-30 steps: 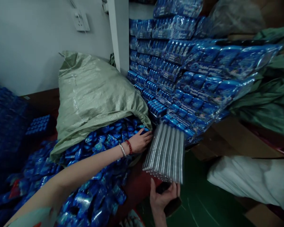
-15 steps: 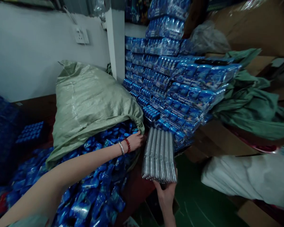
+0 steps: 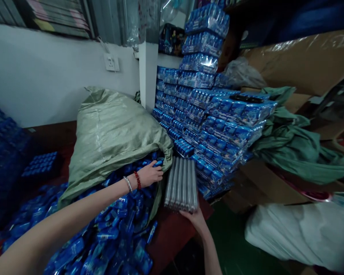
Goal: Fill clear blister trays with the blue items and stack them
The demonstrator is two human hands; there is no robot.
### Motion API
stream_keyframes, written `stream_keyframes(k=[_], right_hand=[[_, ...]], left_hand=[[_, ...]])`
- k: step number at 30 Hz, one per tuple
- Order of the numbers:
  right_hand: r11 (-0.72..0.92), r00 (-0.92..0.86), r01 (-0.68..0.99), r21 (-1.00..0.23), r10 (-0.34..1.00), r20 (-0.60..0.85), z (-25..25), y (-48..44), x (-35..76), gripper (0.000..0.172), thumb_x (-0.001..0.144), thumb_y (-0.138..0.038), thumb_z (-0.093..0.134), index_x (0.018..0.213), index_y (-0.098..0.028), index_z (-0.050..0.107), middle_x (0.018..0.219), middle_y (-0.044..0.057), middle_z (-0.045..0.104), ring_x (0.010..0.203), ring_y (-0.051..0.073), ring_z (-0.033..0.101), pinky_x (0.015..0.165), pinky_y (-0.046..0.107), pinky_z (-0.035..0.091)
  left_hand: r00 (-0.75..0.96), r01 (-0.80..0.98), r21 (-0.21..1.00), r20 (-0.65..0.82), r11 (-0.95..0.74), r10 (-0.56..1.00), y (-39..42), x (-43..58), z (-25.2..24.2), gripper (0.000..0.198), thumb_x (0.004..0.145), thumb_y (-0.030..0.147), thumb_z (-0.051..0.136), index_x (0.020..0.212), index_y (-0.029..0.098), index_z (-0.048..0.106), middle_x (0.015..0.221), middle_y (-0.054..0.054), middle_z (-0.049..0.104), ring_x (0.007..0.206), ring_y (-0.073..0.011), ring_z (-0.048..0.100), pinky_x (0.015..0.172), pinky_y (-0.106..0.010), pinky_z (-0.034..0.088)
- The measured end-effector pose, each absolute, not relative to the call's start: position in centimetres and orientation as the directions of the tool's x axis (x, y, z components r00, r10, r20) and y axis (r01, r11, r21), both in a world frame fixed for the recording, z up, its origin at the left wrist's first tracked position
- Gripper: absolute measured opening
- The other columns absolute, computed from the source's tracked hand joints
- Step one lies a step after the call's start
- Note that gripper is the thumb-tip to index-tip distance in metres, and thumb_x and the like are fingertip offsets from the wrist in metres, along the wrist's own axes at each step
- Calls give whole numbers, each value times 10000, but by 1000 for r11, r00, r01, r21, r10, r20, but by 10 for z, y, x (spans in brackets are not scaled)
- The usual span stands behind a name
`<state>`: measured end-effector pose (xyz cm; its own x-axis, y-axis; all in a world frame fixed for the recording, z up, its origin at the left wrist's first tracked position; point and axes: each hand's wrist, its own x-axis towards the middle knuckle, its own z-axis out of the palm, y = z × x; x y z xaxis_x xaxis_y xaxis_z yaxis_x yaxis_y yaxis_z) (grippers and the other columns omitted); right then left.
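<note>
- Silver bundle (image 3: 181,185) is between the green sack (image 3: 117,126) and the stacked blue packs (image 3: 222,145)
- Our right hand (image 3: 194,218) touches its near end; fingers hidden, we cannot tell whether they grip
- Our left hand (image 3: 149,175) curls at the sack's mouth beside loose blue packets (image 3: 110,231), its grasp unclear to us

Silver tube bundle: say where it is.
In the head view, the silver tube bundle is right of centre, at the right hand, between the pale green sack and the stacked blue packs.
</note>
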<state>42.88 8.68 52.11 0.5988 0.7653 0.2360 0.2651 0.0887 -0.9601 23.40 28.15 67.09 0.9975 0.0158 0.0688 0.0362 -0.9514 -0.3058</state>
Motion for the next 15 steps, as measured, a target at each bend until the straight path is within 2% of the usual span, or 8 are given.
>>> stream_keyframes(k=[3,4,8,12,15], right_hand=[[-21,497,142,-990,866,53,530,97,451,714,495,-283,786,1158,-140,563,932,69,679,861,229,638,785,438,512],[-40,483,140,-989,875,33,533,100,457,719,479,-271,792,1150,-142,566,927,63,679,866,230,636,792,442,509],[-55,503,188,-981,863,48,539,109,461,750,454,-286,801,1151,-147,561,948,61,675,909,226,624,861,436,480],[-79,520,271,-959,851,77,536,110,448,739,486,-385,784,1136,-114,562,1017,129,658,1017,269,584,934,453,427],[-95,572,336,-937,811,123,529,102,435,832,543,-452,747,1247,-103,473,1154,171,597,1122,294,526,965,464,400]], left_hand=[[997,34,-306,70,-952,13,283,231,675,145,793,59,526,809,194,577,872,-12,610,944,-177,487,1019,-402,243],[997,35,-307,78,-951,12,283,231,674,142,792,61,532,810,193,580,870,-13,612,943,-179,491,1016,-408,250],[987,88,-310,158,-947,39,276,241,661,112,809,86,536,814,174,606,871,-34,621,943,-193,516,1001,-435,283],[977,160,-298,181,-941,109,258,254,644,150,819,70,508,805,144,637,858,-66,636,949,-200,541,1006,-421,300],[973,197,-300,174,-933,149,247,253,644,180,820,61,478,852,133,640,878,-78,640,934,-206,552,1038,-456,272]])
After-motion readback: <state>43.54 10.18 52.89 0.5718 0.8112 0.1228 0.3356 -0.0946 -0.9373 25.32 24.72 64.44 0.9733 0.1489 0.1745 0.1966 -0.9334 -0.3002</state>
